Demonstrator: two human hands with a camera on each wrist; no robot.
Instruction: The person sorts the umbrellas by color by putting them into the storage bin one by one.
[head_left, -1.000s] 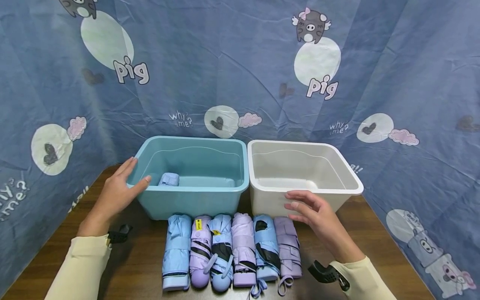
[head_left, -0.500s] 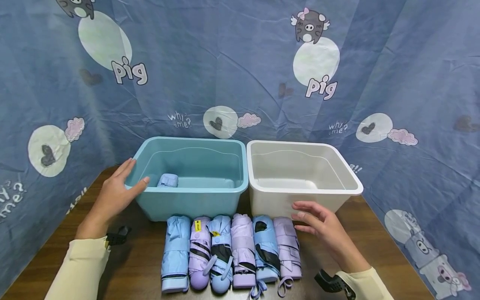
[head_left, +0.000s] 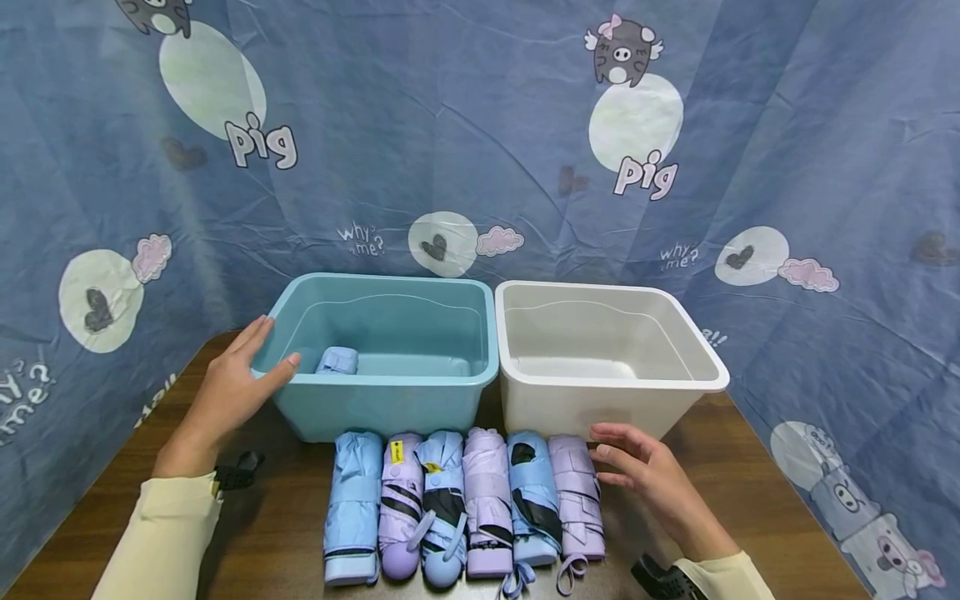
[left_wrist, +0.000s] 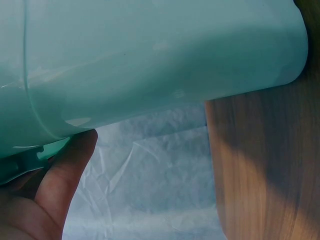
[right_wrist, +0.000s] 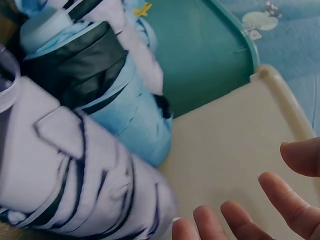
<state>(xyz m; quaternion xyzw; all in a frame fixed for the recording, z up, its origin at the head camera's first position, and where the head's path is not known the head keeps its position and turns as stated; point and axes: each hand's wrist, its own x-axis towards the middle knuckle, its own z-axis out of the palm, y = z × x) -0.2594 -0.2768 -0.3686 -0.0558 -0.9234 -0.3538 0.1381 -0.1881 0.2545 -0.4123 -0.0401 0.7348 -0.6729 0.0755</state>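
Note:
At the front left corner of the teal bin (head_left: pixel 382 408), my left hand (head_left: pixel 228 392) rests with fingers fairly straight along the side and the thumb over the front rim. In the left wrist view a finger (left_wrist: pixel 65 175) touches the bin's outer wall below the rim. My right hand (head_left: pixel 652 475) hovers, fingers loosely bent, just right of a lavender folded umbrella (head_left: pixel 576 500); it holds nothing. Several folded umbrellas lie side by side, including a plain blue one (head_left: pixel 352 500), a blue-and-black one (head_left: pixel 534 492) and a pale purple one (head_left: pixel 487 492). A blue folded umbrella (head_left: pixel 337 360) shows partly inside the teal bin.
A white bin (head_left: pixel 585 408) stands against the teal bin's right side, behind the umbrellas. Both stand on a brown wooden table (head_left: pixel 277 533). Behind hangs a blue printed cloth (head_left: pixel 480 142). Wrist straps of the umbrellas trail toward the table's front.
My right hand has drifted down and slightly right, from in front of the white bin's wall to beside the lavender umbrella. The left hand and the umbrellas keep their places.

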